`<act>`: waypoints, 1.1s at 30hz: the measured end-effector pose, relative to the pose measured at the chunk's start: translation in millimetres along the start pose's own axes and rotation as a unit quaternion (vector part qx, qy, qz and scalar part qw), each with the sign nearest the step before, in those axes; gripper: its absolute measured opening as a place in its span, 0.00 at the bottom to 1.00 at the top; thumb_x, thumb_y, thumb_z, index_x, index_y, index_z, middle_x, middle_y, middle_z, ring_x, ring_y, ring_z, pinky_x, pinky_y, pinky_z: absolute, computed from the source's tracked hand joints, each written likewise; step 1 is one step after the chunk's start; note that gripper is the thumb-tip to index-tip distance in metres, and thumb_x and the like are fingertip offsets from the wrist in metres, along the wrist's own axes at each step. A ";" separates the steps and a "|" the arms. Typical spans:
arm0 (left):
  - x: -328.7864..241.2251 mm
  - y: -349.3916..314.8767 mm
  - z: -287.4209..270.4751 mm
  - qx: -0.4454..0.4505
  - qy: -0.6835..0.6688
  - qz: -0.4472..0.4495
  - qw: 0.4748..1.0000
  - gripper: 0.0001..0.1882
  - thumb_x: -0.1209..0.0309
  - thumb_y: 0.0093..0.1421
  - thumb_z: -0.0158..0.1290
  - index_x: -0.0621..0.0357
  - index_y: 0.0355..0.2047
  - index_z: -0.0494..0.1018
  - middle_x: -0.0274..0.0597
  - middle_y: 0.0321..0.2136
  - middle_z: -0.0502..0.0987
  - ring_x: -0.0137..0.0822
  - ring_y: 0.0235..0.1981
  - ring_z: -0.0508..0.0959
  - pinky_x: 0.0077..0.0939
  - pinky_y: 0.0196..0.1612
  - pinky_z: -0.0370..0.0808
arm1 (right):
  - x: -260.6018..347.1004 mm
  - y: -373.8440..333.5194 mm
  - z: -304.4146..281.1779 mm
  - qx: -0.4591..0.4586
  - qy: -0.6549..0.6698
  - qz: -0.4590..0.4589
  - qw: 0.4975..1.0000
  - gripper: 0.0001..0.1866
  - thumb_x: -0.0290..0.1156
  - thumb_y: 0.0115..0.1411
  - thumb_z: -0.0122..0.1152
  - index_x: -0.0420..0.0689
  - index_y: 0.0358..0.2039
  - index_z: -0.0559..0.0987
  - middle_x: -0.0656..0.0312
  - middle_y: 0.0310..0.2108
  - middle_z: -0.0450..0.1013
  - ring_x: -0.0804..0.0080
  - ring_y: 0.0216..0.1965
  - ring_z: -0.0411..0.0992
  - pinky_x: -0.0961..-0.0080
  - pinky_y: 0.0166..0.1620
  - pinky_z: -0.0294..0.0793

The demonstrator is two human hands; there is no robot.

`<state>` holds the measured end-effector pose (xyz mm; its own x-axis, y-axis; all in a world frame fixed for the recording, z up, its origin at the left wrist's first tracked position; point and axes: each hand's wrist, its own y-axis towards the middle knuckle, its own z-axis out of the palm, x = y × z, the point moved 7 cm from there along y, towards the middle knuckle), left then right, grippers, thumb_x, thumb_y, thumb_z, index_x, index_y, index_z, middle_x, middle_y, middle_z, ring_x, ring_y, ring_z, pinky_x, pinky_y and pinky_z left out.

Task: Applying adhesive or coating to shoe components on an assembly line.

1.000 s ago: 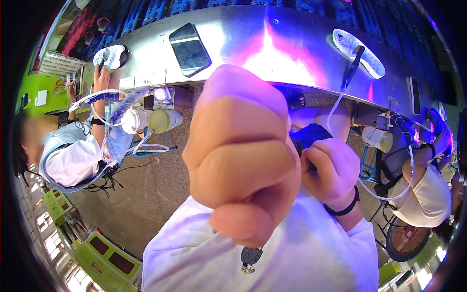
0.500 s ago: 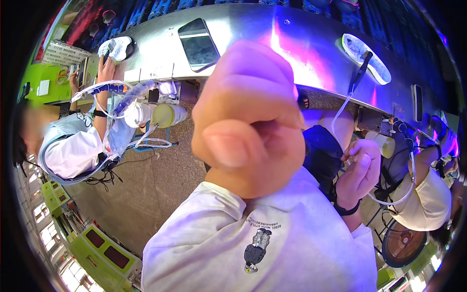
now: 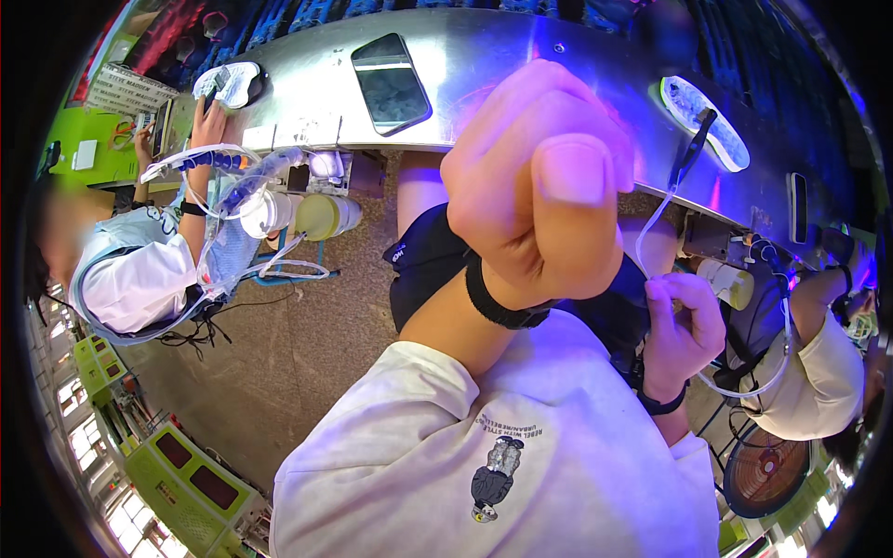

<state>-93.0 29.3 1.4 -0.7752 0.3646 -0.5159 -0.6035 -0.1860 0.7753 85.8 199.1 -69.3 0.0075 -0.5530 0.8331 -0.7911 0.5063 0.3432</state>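
The left hand has swung rightward and rolled thumb-up, apart from the right hand; neither touches the shoe sole. The left is fisted, the right curled beside the tube; cannot tell if either grips anything. The sole lies near the tabletop's front edge, right; room leftward reaches the phone.
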 end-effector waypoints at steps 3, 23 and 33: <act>2.7 -0.8 3.4 -0.004 0.001 -0.009 1.000 0.14 0.73 0.63 0.50 0.62 0.19 0.71 0.42 0.18 0.74 0.40 0.20 0.73 0.31 0.24 0.68 | -6.3 -4.1 0.2 0.006 0.035 0.018 0.999 0.06 0.17 0.57 0.71 0.37 0.31 0.80 0.55 0.30 0.80 0.68 0.32 0.78 0.77 0.33 0.74; 50.8 -45.6 68.7 0.144 0.317 -0.005 0.937 0.12 0.68 0.53 0.64 0.52 0.20 0.70 0.37 0.17 0.70 0.39 0.19 0.74 0.34 0.23 0.71 | 68.7 5.0 56.8 0.152 -0.126 -0.236 0.951 0.13 0.21 0.48 0.73 0.40 0.35 0.82 0.58 0.31 0.78 0.60 0.30 0.78 0.67 0.34 0.79; 77.3 -80.1 83.9 0.240 0.359 -0.049 0.901 0.12 0.64 0.55 0.61 0.55 0.21 0.74 0.41 0.20 0.74 0.43 0.23 0.79 0.38 0.27 0.76 | 51.0 12.9 54.1 0.149 -0.191 -0.218 0.945 0.11 0.20 0.47 0.67 0.42 0.32 0.76 0.58 0.28 0.72 0.58 0.29 0.74 0.64 0.31 0.74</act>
<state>-88.9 149.0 -70.1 -0.7472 -0.3584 -0.5597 -0.6593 0.2930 0.6925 42.9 141.6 -45.8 0.1972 -0.8932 0.4041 -0.9014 -0.0032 0.4329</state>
